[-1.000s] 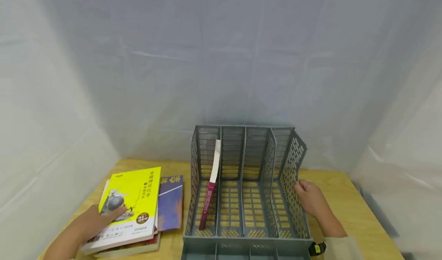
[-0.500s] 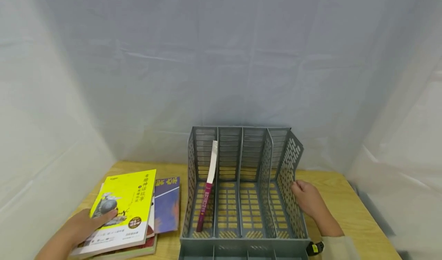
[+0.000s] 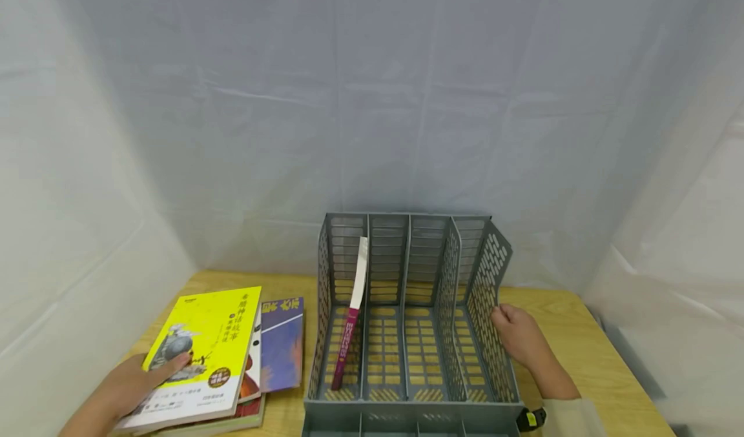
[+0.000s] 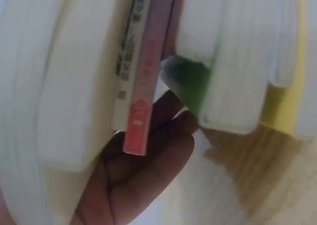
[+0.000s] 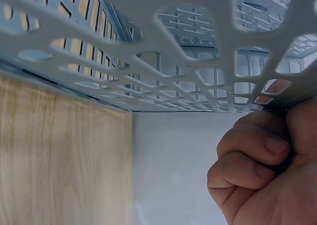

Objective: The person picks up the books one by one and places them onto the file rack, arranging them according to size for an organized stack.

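My left hand (image 3: 136, 382) grips the near left edge of a yellow book (image 3: 197, 353), thumb on the cover. In the left wrist view its fingers (image 4: 143, 185) curl under the page edges (image 4: 64, 86). The yellow book tops a small stack. My right hand (image 3: 520, 337) holds the outer right wall (image 3: 488, 301) of a grey perforated file rack. The right wrist view shows the curled fingers (image 5: 262, 165) against that wall (image 5: 163, 46). A thin book with a magenta spine (image 3: 349, 340) leans in the rack's leftmost slot.
Under the yellow book lie a purple-blue book (image 3: 281, 343) and a reddish one (image 3: 247, 411). Everything sits on a wooden table (image 3: 558, 314), with white sheeting close behind and at both sides. The rack's other slots hold nothing.
My left hand has drawn the yellow book slightly left and toward me on the stack. The right hand stays on the rack wall.
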A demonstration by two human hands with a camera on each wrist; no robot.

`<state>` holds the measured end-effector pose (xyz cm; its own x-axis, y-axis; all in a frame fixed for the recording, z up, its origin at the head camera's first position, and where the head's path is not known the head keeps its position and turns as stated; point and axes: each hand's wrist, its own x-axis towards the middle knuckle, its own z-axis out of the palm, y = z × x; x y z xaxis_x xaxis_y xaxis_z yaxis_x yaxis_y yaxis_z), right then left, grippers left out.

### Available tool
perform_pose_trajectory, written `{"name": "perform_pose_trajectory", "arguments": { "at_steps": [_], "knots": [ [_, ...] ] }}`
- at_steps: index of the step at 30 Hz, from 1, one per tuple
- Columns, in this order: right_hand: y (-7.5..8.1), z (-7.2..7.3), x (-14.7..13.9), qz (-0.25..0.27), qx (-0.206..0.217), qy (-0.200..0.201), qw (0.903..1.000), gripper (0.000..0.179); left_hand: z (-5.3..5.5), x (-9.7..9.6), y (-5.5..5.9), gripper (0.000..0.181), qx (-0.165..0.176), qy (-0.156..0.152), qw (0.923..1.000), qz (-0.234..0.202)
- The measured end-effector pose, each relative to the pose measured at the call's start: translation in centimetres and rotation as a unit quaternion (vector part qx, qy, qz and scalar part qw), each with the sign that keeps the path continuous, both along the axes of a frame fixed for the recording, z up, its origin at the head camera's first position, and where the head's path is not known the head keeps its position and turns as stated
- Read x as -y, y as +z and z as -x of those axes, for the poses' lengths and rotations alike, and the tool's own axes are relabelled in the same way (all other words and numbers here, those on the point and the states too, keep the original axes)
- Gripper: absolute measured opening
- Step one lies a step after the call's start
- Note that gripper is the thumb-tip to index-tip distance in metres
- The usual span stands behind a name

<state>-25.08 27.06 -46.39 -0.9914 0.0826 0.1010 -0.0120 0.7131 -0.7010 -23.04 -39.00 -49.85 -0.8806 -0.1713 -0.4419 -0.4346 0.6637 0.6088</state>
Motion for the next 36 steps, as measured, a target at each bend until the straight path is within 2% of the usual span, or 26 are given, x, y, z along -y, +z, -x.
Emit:
{"name": "perform_pose_trajectory", "arguments": {
  "at_steps": [5,11,18,25,30,36],
  "knots": [
    [-0.03,0.02,0.04,0.0,0.002,-0.002,1.0,0.04,-0.01,0.19,-0.72,0.127,-0.009,0.006,0.9999,0.001],
    [0.0,-0.1,-0.07,0.003,0.008,-0.003,1.0,0.041,0.03,-0.17,-0.8,0.136,-0.018,0.015,0.9997,0.011],
    [0.04,-0.05,-0.02,0.0,0.009,-0.003,1.0,0.04,-0.2,-0.49,-0.69,0.138,-0.017,0.032,0.9992,0.018],
    [0.25,0.22,-0.13,-0.004,0.008,0.0,1.0,0.041,0.01,0.08,-0.89,0.135,-0.024,0.013,0.9995,0.018],
    [0.16,0.14,-0.09,0.005,0.011,0.006,0.9999,0.042,0.06,0.25,-1.06,0.137,-0.018,0.022,0.9995,0.012],
    [0.08,-0.07,-0.03,0.006,0.016,0.004,0.9998,0.042,-0.18,0.05,-1.08,0.138,-0.025,0.033,0.999,0.017]
  ]
}}
